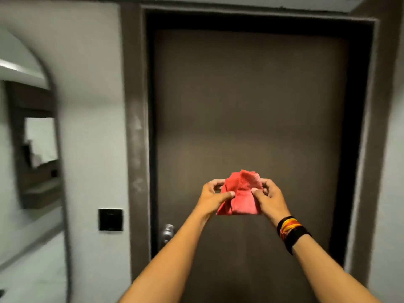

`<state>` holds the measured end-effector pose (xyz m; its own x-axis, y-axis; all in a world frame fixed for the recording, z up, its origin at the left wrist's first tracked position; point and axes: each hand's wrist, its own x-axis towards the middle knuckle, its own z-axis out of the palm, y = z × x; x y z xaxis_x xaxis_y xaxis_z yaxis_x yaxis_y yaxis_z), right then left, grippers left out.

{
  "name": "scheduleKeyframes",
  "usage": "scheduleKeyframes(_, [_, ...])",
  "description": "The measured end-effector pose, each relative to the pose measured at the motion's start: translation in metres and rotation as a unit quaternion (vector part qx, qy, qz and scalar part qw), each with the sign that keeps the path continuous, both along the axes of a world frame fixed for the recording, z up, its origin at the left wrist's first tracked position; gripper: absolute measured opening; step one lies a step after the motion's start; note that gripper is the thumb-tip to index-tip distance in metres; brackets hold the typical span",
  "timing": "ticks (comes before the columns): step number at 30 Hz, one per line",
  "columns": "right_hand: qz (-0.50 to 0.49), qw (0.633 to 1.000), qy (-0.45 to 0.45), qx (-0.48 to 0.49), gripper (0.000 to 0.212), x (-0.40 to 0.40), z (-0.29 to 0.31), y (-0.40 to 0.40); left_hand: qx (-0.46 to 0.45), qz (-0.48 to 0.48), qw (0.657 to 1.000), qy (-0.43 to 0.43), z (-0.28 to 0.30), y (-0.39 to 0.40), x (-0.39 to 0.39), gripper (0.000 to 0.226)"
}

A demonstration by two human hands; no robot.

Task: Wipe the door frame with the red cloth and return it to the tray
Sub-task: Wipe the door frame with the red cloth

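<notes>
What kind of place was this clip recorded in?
Probably an indoor entryway of a flat or hotel room: a dark closed door in a brown door frame, a wall switch panel, and an arched mirror alongside.

Both hands [240, 197] grip red cloth [239, 193] — facing door [251, 106].

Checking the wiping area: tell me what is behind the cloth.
Behind the cloth, held by the left hand and right hand, is the dark door. The patch the cloth covers is hidden.
</notes>
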<state>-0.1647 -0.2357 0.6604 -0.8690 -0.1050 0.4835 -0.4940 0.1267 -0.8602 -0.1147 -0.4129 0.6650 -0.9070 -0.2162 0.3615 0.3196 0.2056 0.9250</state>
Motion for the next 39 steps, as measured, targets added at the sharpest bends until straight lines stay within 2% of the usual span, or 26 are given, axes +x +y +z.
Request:
scheduleKeyframes(5, [0.051, 0.993, 0.097, 0.036, 0.020, 0.029, 0.046, -0.138, -0.039, 0.114, 0.989, 0.086, 0.051, -0.123, 0.055, 0.060])
scheduleKeyframes(8, [0.059, 0.991, 0.118, 0.035, 0.020, 0.043, 0.054, -0.208, -0.079, 0.167, 0.978, 0.098, 0.061, -0.182, 0.079, 0.065])
scheduleKeyframes(13, [0.043, 0.988, 0.147, 0.023, 0.022, 0.056, 0.045, -0.309, -0.226, 0.316, 0.920, 0.053, 0.055, -0.266, 0.095, 0.051])
scheduleKeyframes(16, [0.000, 0.989, 0.147, -0.012, 0.028, 0.051, 0.028, -0.353, -0.275, 0.336, 0.899, 0.057, 0.046, -0.302, 0.083, 0.038])
scheduleKeyframes(20, [-0.100, 0.972, 0.209, -0.040, 0.059, 0.041, 0.002, -0.391, -0.323, 0.343, 0.879, 0.072, 0.030, -0.333, 0.053, 0.029])
scheduleKeyframes(23, [-0.157, 0.940, 0.301, 0.044, 0.082, 0.020, -0.025, -0.410, -0.332, 0.337, 0.875, 0.105, 0.014, -0.346, 0.031, 0.036])
scheduleKeyframes(24, [-0.160, 0.926, 0.329, 0.088, 0.081, 0.013, -0.036, -0.415, -0.338, 0.338, 0.870, 0.121, 0.010, -0.348, 0.026, 0.038])
scheduleKeyframes(26, [-0.181, 0.892, 0.386, 0.148, 0.064, 0.000, -0.060, -0.431, -0.353, 0.342, 0.860, 0.138, 0.001, -0.354, 0.018, 0.040])
scheduleKeyframes(28, [-0.215, 0.872, 0.396, 0.194, 0.057, -0.009, -0.079, -0.449, -0.362, 0.352, 0.849, 0.153, -0.007, -0.363, 0.016, 0.040])
scheduleKeyframes(32, [-0.286, 0.840, 0.381, 0.261, 0.089, -0.037, -0.094, -0.472, -0.424, 0.382, 0.783, 0.247, -0.011, -0.406, 0.017, 0.047])
scheduleKeyframes(34, [-0.296, 0.828, 0.400, 0.260, 0.092, -0.045, -0.092, -0.475, -0.457, 0.396, 0.754, 0.255, -0.004, -0.425, 0.012, 0.055])
scheduleKeyframes(36, [-0.274, 0.821, 0.427, 0.261, 0.085, -0.049, -0.075, -0.472, -0.473, 0.412, 0.738, 0.248, 0.006, -0.434, 0.003, 0.058])
scheduleKeyframes(39, [-0.233, 0.831, 0.446, 0.237, 0.080, -0.047, 0.005, -0.467, -0.475, 0.412, 0.738, 0.245, 0.023, -0.436, -0.015, 0.062])
